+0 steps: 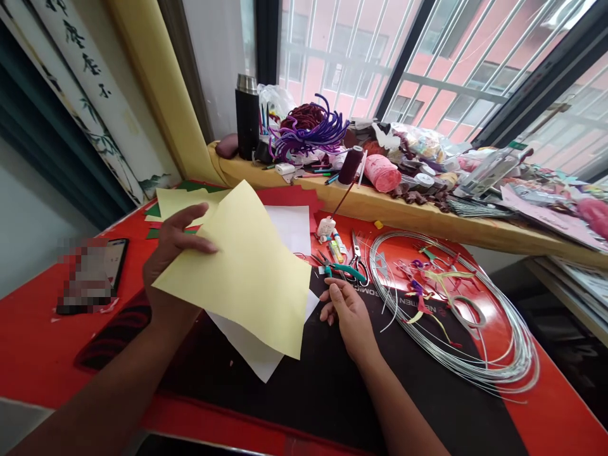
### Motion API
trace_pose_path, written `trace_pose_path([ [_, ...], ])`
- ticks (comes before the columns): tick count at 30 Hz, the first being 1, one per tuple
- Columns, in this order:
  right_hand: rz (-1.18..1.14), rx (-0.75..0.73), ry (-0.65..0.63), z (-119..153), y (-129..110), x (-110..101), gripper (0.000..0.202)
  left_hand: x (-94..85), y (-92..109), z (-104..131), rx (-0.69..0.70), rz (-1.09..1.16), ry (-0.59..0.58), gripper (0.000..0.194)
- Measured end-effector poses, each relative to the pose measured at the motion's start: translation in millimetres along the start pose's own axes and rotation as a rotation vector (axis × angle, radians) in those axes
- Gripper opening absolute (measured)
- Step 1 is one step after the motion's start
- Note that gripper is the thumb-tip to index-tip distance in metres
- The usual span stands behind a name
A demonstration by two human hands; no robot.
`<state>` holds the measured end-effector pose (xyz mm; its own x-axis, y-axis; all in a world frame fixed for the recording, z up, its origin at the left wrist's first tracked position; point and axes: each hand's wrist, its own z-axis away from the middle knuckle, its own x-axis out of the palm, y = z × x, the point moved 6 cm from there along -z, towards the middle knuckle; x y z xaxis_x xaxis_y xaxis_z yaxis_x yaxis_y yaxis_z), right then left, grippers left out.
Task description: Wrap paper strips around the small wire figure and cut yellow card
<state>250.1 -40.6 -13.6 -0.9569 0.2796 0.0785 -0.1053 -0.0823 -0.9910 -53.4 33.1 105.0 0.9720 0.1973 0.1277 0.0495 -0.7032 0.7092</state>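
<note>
My left hand (178,253) is closed on a pale yellow sheet of paper (242,272), its fingers over the sheet's left edge. The sheet is raised and slightly bent above the black mat (332,392). A white sheet (259,361) shows partly beneath it; most of it is hidden. My right hand (346,310) hovers over the mat right of the paper, fingers loosely curled and apart, with nothing visible in them. Just beyond its fingertips are teal-handled pliers (349,271) and scissors (356,253).
A large wire coil (517,354) encircles a tape roll (468,311) and paper scraps at right. More yellow paper (183,201) and red sheets (297,197) lie at the back. A phone (97,275) lies left. The crowded sill holds a black thermos (247,120) and purple stems (313,130).
</note>
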Motion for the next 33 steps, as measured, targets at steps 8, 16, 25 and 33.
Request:
trace_pose_path([
  [8,0.017,0.066,-0.087,3.0,2.5,5.4,0.064,-1.7,-5.5,-0.6,-0.031,-0.139,-0.099,0.009],
  [16,-0.017,0.078,-0.124,5.4,3.0,10.1,0.063,2.2,-2.8,-2.4,-0.144,-0.062,-0.047,0.009],
  [25,-0.053,0.136,-0.204,9.6,5.2,16.4,0.061,-7.2,-35.1,-8.2,-0.519,0.109,0.273,0.015],
  [33,-0.058,0.121,-0.216,8.4,4.5,16.4,0.06,13.6,3.2,-49.9,-0.154,0.239,0.349,0.02],
])
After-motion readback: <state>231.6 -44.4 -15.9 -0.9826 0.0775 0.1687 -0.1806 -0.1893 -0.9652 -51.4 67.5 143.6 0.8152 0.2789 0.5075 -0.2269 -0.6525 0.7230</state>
